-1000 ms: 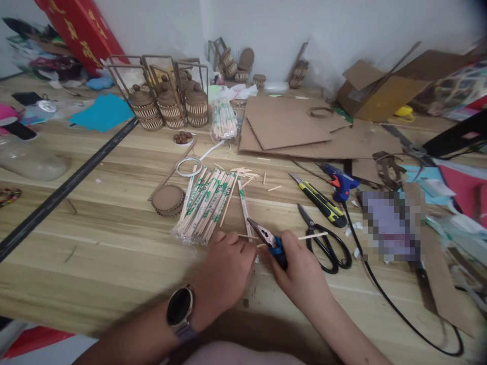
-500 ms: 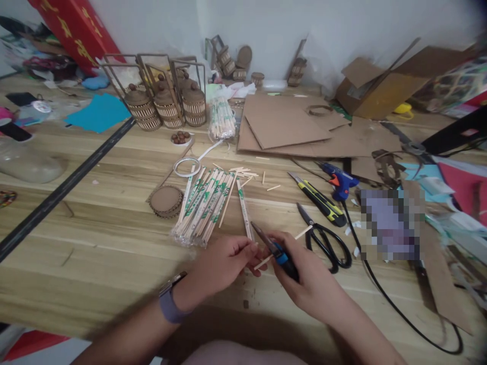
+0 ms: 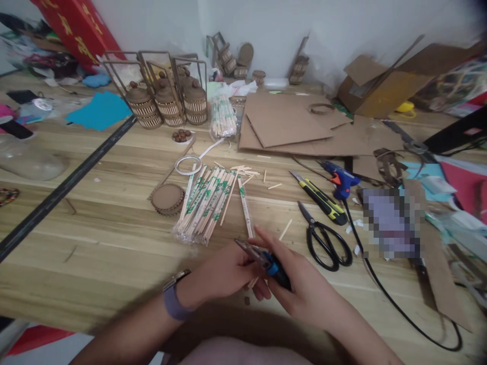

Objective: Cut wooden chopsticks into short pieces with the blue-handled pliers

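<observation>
My right hand (image 3: 300, 279) is closed around pliers (image 3: 272, 263) with blue-and-black handles; the metal jaws point up and left, across my left fingers. My left hand (image 3: 224, 268) has its fingers curled round a thin pale wooden stick (image 3: 285, 229). The stick slants behind my right hand, its far end showing above and its near end below. Where the jaws stand relative to the stick is hidden. Just beyond my hands lies one paper-wrapped chopstick pair (image 3: 245, 208). Several wrapped chopsticks (image 3: 205, 208) are heaped to its left, with short cut pieces (image 3: 243, 171) behind.
Black-handled scissors (image 3: 329, 246), a yellow utility knife (image 3: 319, 197) and a blue glue gun (image 3: 344, 181) with its cable lie at right. A round cardboard disc (image 3: 167, 196) and tape roll (image 3: 188, 165) are at left. Behind stand small lidded baskets (image 3: 167, 106) and cardboard sheets (image 3: 289, 124).
The stick has turned steeper. My right hand and the pliers have shifted slightly left, the jaws now lying over my left fingers. My left hand has rolled and sits slightly lower.
</observation>
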`<state>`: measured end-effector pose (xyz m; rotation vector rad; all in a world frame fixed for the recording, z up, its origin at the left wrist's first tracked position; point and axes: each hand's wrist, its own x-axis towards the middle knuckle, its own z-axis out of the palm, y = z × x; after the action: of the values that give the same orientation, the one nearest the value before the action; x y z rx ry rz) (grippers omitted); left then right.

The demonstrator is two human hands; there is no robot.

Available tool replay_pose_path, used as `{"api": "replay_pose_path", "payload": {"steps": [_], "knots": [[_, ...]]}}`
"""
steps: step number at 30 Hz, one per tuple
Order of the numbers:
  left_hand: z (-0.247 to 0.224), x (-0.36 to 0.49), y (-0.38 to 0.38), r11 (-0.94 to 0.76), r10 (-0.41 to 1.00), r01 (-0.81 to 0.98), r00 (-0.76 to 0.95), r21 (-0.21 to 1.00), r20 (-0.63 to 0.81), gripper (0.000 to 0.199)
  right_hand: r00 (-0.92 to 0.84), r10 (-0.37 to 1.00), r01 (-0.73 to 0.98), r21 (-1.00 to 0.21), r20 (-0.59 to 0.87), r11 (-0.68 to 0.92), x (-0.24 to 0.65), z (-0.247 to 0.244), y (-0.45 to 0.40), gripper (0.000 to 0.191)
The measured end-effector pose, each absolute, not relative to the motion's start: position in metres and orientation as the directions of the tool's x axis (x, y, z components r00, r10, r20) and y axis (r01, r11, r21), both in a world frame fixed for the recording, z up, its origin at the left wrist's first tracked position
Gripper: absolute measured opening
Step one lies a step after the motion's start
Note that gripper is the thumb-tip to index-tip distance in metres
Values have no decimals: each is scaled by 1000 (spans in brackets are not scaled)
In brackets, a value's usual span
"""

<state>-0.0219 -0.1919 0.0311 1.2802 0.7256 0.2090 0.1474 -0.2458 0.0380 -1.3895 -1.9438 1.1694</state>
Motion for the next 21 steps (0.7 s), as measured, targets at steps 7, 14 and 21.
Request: {"api": "replay_pose_path", "payload": {"steps": [7,14,21], "knots": [[13,-22,-189,342,724,142,591,929,-357,31,-212,953,663,-685,216,303,144,25,-249,59],[14,-18,-194,367,787,75,507,927,-353,19,-130,963,722,-643,236,255,134,13,-252,64],[17,-17,-194,317,782,91,538,944,-315,16,-141,950,738,-611,277,287,137,9,-252,61]]}}
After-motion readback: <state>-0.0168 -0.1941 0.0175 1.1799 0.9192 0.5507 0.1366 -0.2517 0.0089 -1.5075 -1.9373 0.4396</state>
